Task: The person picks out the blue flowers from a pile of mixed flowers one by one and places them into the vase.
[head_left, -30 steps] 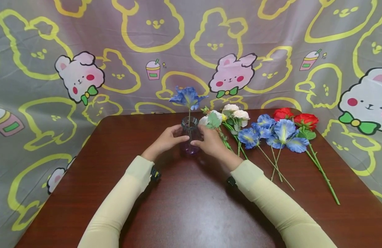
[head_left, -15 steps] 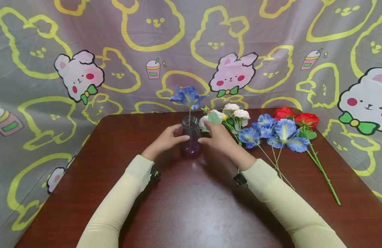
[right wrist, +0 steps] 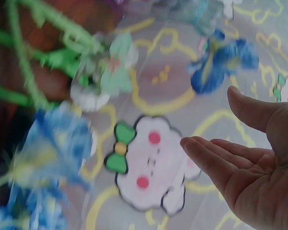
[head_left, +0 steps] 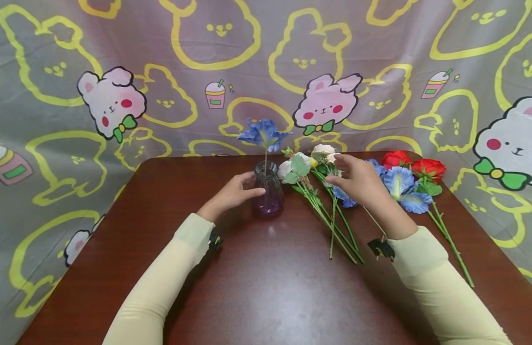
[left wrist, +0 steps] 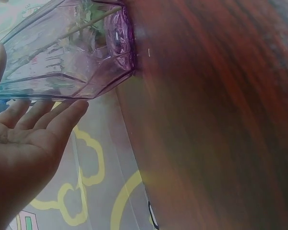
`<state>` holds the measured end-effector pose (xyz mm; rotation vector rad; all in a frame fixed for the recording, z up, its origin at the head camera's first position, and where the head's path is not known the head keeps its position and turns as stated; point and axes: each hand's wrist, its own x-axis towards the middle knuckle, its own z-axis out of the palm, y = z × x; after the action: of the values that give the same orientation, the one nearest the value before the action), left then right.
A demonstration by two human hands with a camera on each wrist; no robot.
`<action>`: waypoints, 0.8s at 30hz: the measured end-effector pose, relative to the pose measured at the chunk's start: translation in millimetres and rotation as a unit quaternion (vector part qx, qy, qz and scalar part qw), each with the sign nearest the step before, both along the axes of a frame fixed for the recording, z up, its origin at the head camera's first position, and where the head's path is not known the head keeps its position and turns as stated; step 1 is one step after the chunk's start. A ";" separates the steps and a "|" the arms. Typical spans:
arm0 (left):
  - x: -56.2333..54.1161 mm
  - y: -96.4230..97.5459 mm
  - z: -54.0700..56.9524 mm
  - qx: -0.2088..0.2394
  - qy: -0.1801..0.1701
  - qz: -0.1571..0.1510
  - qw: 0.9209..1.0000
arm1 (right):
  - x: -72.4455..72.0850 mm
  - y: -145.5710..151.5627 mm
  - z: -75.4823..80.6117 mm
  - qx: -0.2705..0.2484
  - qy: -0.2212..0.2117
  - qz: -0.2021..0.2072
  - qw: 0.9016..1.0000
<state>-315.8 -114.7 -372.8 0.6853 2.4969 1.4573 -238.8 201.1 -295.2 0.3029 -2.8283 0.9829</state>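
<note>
A faceted glass vase [head_left: 268, 194], bluish at the neck and purple at the base, stands upright on the table. One blue iris [head_left: 265, 134] rises from its mouth. My left hand [head_left: 232, 195] holds the vase's left side, thumb in front and fingers behind; the left wrist view shows those fingers [left wrist: 55, 112] against the glass. My right hand [head_left: 364, 179] is raised over the flowers on the right, fingers extended and nothing in them. It partly hides white roses [head_left: 298, 167] and loose blue irises [head_left: 399, 184]. In the right wrist view, the right hand [right wrist: 259, 167] is apart from the blooms.
Two red roses [head_left: 428, 168] lie at the back right, a long green stem [head_left: 453, 249] reaching towards the front. The dark brown wooden table [head_left: 266, 287] meets a cartoon-printed curtain [head_left: 231, 48] behind. White rose stems [head_left: 330, 225] point towards me.
My right hand has let go of the vase and moved right, over the loose flowers. The left hand stays at the vase, which keeps its place with the iris in it.
</note>
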 end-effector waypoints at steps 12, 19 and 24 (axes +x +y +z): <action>-3.6 -0.8 -4.3 0.006 0.000 -0.007 1.000 | 15.8 63.1 -8.8 0.049 -0.016 -0.041 0.998; -3.5 -1.8 -4.2 -0.008 -0.001 0.001 1.000 | 13.5 88.5 -32.1 0.100 -0.066 -0.001 0.993; -3.5 -1.9 -3.7 -0.013 0.003 0.001 1.000 | 12.6 92.7 -46.7 0.098 -0.084 0.005 0.992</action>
<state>-319.3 -116.6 -376.4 0.6820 2.5172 1.4231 -226.2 293.8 -341.8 0.2646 -3.0866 0.7675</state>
